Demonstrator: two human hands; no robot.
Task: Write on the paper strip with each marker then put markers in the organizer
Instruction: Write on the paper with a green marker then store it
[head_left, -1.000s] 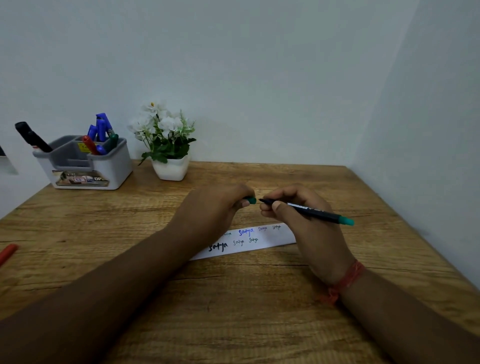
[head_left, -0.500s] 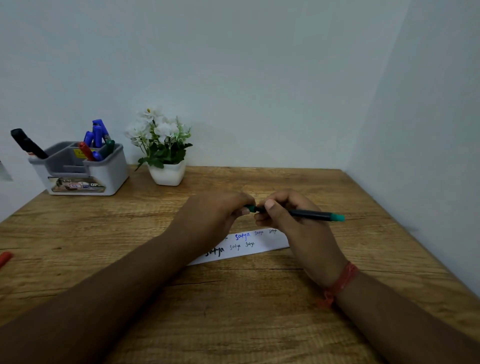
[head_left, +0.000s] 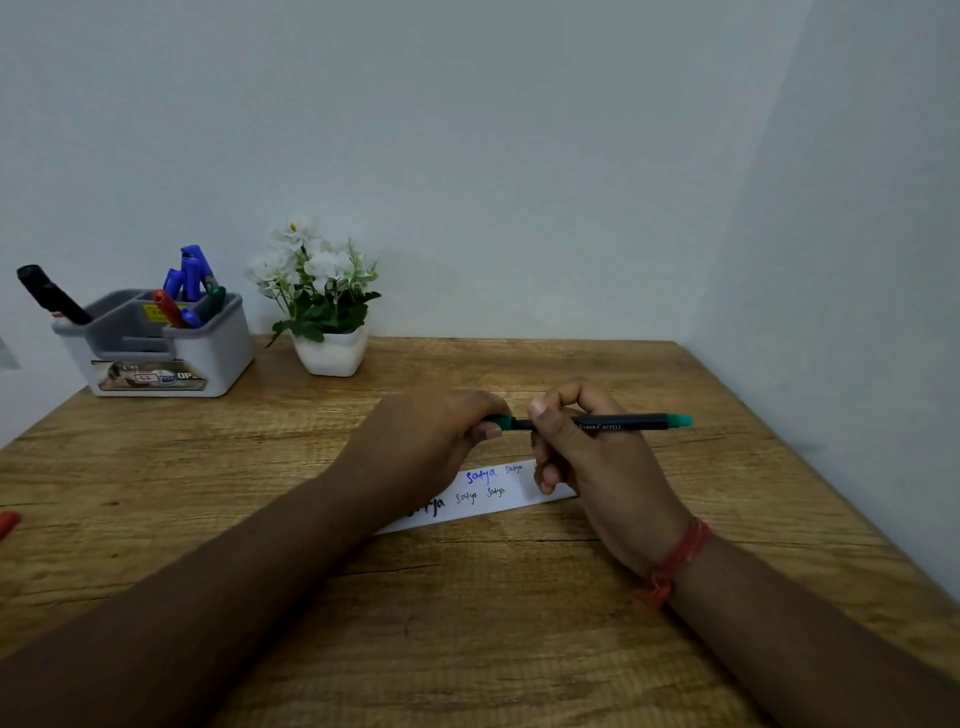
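Note:
My right hand (head_left: 592, 447) grips a black pen with a teal end (head_left: 628, 422), held level above the paper strip (head_left: 488, 496). My left hand (head_left: 431, 441) pinches the pen's teal cap (head_left: 500, 421), which sits against the pen's front end. The white strip lies on the wooden table beneath both hands and carries several small handwritten words in black, blue and dark ink. The grey and white organizer (head_left: 208, 358) stands at the back left with several markers in it: blue, red, green and a black one leaning out to the left.
A white pot of white flowers (head_left: 327, 332) stands right of the organizer. A red marker (head_left: 8, 522) lies at the left edge of the table. Walls close the table in at the back and on the right.
The cap in my left hand and the pen in my right hand have come together; a second ago they were slightly apart. The pen has levelled out.

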